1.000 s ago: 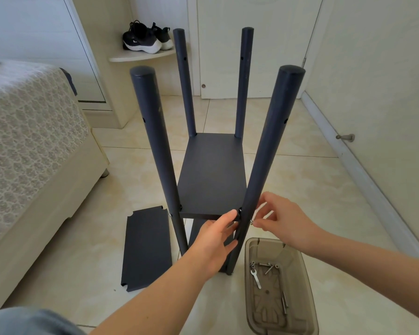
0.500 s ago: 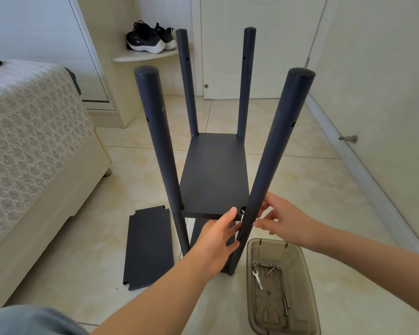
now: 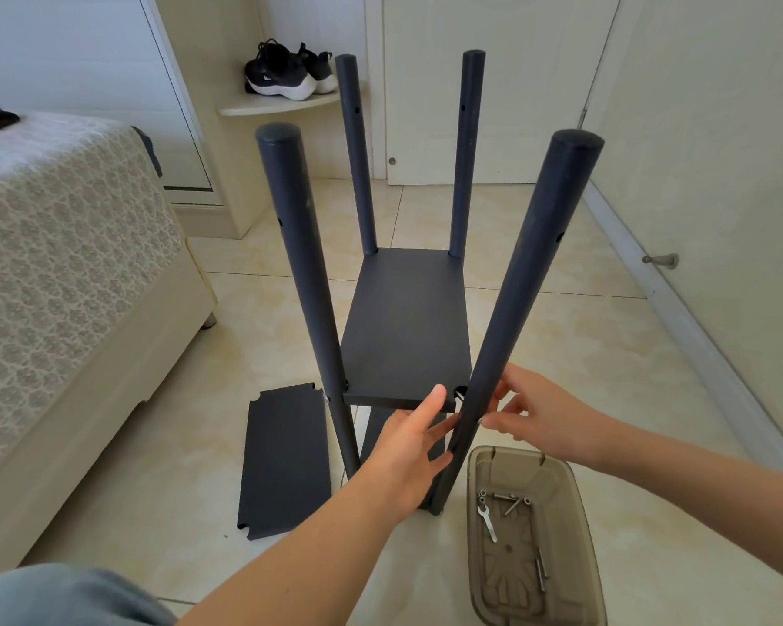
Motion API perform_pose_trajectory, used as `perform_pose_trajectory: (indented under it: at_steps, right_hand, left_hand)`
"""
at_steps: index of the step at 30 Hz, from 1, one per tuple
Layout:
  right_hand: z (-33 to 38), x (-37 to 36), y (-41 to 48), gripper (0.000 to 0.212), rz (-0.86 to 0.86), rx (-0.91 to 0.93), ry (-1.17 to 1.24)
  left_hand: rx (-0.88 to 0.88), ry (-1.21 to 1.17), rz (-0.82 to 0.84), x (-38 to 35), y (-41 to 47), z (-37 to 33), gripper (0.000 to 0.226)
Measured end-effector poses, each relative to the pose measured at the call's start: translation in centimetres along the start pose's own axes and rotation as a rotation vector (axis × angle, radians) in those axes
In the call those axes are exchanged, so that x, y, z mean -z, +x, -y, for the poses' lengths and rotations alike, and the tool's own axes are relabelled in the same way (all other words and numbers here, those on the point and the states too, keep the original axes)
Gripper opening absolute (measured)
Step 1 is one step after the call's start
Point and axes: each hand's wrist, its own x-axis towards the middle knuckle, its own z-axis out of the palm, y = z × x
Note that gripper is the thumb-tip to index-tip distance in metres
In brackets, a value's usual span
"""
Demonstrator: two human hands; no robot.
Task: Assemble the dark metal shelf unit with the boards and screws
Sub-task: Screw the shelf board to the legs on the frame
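left grip point(image 3: 407, 445): thumb over, fingers under near edge of dark rectangular shelf board point(image 3: 407, 318) | right grip point(image 3: 539, 413): fingertips at dark round metal post point(image 3: 525, 286) between both grips (hold unclear)

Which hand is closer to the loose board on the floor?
Left. The left hand holds the front edge of the mounted board, just right of the loose board; the right hand is farther right, past the front right post.

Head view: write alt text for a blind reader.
A left hand holds the front edge of a dark shelf board between four upright posts, while the right hand touches the near right post. A spare board lies on the floor; a tinted bin holds screws and a wrench.
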Motion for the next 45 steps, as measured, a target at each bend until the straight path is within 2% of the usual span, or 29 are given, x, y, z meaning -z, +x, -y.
perform_pose_trajectory:
  at_steps: [12,22,25,28,31,35,38,40,43,45]
  right_hand:
    - [0.1,-0.2,0.2,0.043,0.024,0.017,-0.027]
    - [-0.3,-0.3,1.3,0.046,0.025,0.053,-0.034]
    - [-0.6,-0.5,1.4,0.045,0.012,0.054,-0.041]
    - [-1.0,-0.6,1.6,0.043,-0.017,0.069,-0.053]
    - [-1.1,-0.6,1.8,0.041,-0.068,0.077,-0.096]
    - [-1.0,-0.6,1.9,0.057,-0.072,0.094,-0.085]
    - [-1.0,-0.5,2.1,0.051,-0.078,0.084,-0.112]
    - [-0.9,-0.5,2.1,0.048,-0.076,0.075,-0.121]
    - [-0.6,-0.4,2.2,0.042,-0.069,0.070,-0.102]
    - [-0.4,-0.3,2.2,0.041,-0.069,0.066,-0.091]
  left_hand:
    - [-0.009,-0.026,0.042,-0.4,-0.7,-0.2,0.057]
    - [0.000,-0.025,0.014,-0.3,-1.2,-0.6,0.063]
    - [0.000,0.012,0.022,-0.2,-1.5,-0.8,0.058]
    - [-0.008,0.093,-0.022,-0.4,-1.8,-1.2,0.039]
    - [-0.014,0.255,-0.141,-1.1,-2.1,-1.4,0.016]
    - [0.039,0.357,-0.185,-1.7,-3.1,-2.9,0.018]
    - [0.104,0.691,-0.121,-1.9,-4.3,-5.5,0.022]
    - [-0.023,0.940,-0.152,-2.2,-5.1,-6.8,0.013]
    - [-0.437,1.217,-0.280,-2.5,-5.8,-7.1,0.010]
    - [-0.668,1.369,-0.289,-2.4,-5.9,-6.5,0.013]
